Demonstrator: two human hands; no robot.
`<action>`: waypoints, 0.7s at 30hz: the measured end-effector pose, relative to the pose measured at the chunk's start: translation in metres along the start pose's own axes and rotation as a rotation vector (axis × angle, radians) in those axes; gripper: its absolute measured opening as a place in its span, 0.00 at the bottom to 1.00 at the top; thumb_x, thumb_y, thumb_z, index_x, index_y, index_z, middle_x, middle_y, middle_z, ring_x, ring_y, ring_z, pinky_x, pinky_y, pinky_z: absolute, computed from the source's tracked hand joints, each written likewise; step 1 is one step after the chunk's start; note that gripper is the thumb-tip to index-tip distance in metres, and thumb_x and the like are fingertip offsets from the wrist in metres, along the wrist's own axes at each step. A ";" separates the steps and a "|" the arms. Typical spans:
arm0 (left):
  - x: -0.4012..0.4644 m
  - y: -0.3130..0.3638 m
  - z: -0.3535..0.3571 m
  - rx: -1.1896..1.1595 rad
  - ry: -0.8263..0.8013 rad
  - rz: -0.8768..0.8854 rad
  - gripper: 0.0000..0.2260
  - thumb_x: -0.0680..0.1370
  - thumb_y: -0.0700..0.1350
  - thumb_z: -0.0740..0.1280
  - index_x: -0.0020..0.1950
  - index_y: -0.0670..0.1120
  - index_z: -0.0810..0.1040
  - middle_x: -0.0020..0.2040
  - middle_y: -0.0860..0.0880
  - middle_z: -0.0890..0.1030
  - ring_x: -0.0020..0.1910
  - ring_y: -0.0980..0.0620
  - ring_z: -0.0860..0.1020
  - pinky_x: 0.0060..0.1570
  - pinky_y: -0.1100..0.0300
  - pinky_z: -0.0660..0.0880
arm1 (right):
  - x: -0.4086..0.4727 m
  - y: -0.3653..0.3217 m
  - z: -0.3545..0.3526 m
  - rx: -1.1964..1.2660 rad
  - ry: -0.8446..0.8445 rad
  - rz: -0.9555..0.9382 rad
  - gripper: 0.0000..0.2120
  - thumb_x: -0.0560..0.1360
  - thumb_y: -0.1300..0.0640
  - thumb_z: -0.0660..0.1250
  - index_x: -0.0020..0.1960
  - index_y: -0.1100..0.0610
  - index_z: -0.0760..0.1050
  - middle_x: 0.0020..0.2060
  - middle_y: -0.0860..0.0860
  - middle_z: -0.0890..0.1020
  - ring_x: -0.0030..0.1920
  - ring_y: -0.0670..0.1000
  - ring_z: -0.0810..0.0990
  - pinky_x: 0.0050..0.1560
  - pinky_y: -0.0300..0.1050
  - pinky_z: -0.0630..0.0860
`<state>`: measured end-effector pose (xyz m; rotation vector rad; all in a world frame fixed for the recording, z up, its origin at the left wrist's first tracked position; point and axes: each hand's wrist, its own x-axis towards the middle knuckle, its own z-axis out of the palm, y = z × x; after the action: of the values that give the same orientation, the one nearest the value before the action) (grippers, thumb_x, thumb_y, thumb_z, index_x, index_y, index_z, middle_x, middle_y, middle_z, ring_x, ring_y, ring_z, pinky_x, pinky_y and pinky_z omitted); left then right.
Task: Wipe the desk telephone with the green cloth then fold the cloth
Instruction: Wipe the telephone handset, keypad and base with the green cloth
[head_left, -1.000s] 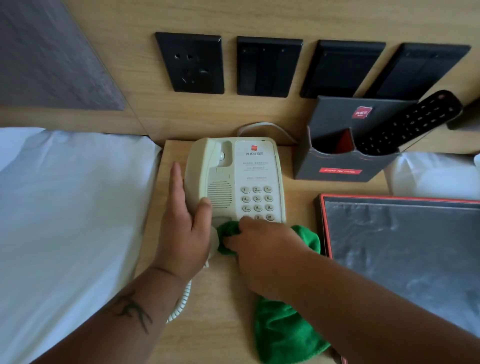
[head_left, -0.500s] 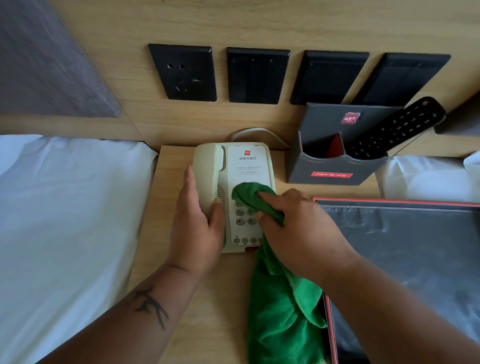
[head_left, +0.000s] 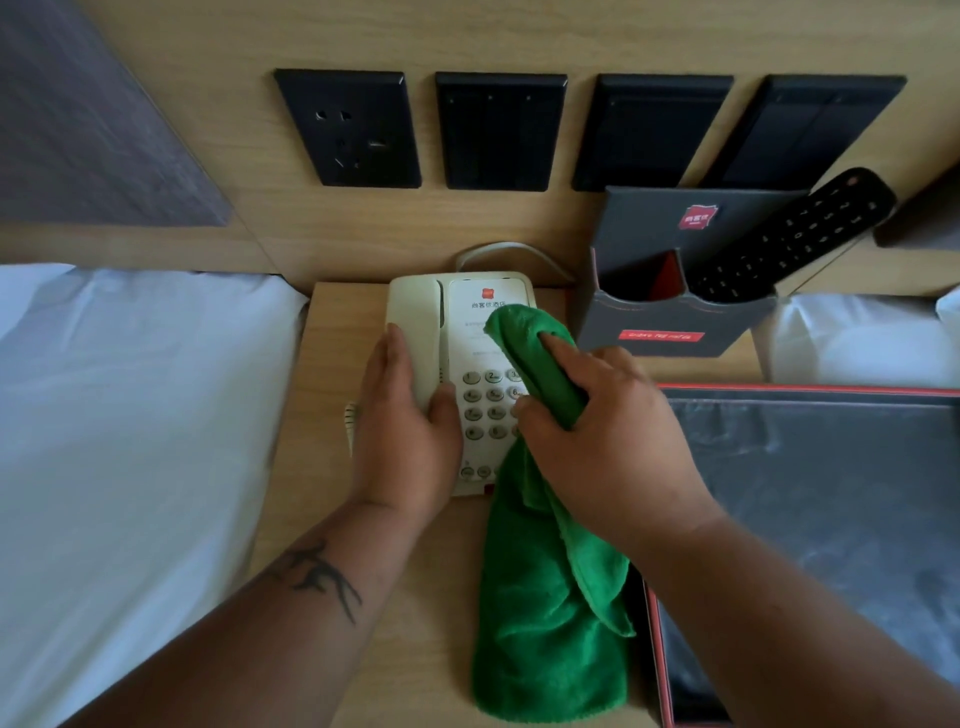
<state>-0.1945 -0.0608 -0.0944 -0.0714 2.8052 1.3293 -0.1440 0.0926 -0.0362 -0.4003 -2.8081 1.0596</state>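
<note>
A cream desk telephone (head_left: 470, 332) sits on a narrow wooden bedside table (head_left: 332, 364), its handset on the left side. My left hand (head_left: 405, 431) lies flat over the handset, thumb on the keypad side, holding the phone steady. My right hand (head_left: 597, 441) grips a green cloth (head_left: 545, 623) and presses its bunched end against the upper right of the phone's face, above the number keys. The rest of the cloth hangs down over the table's front. The phone's right edge is hidden by cloth and hand.
A dark grey holder (head_left: 670, 312) with a black remote (head_left: 789, 239) stands right of the phone. A red-rimmed black tray (head_left: 831, 519) fills the right side. White bedding (head_left: 130, 441) lies on the left. Black sockets and switches (head_left: 348, 130) line the wooden wall.
My right hand has slid the cloth from the phone's near edge up over the keypad to the upper face. The left hand has stayed on the handset.
</note>
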 end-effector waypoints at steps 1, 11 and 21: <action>0.000 0.000 0.000 -0.003 -0.001 -0.008 0.33 0.80 0.45 0.65 0.81 0.48 0.52 0.79 0.48 0.62 0.77 0.48 0.63 0.74 0.49 0.65 | 0.000 0.001 -0.003 -0.013 -0.023 0.028 0.28 0.73 0.49 0.69 0.72 0.46 0.70 0.50 0.46 0.74 0.45 0.44 0.73 0.39 0.30 0.68; -0.017 -0.010 -0.008 0.016 -0.047 0.063 0.30 0.81 0.51 0.60 0.81 0.51 0.52 0.80 0.49 0.59 0.76 0.54 0.60 0.71 0.59 0.61 | 0.030 -0.016 -0.023 -0.320 -0.177 0.016 0.15 0.79 0.53 0.59 0.64 0.50 0.75 0.48 0.52 0.72 0.43 0.55 0.76 0.40 0.45 0.74; -0.016 -0.010 -0.004 -0.014 -0.110 -0.028 0.30 0.82 0.51 0.58 0.81 0.58 0.46 0.82 0.52 0.52 0.80 0.52 0.51 0.77 0.54 0.55 | 0.083 -0.042 0.028 -0.718 -0.496 0.011 0.20 0.77 0.60 0.61 0.69 0.56 0.69 0.59 0.58 0.71 0.43 0.56 0.71 0.38 0.51 0.71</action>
<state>-0.1778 -0.0699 -0.0993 -0.0367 2.6947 1.3046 -0.2377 0.0687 -0.0280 -0.2219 -3.5740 0.0972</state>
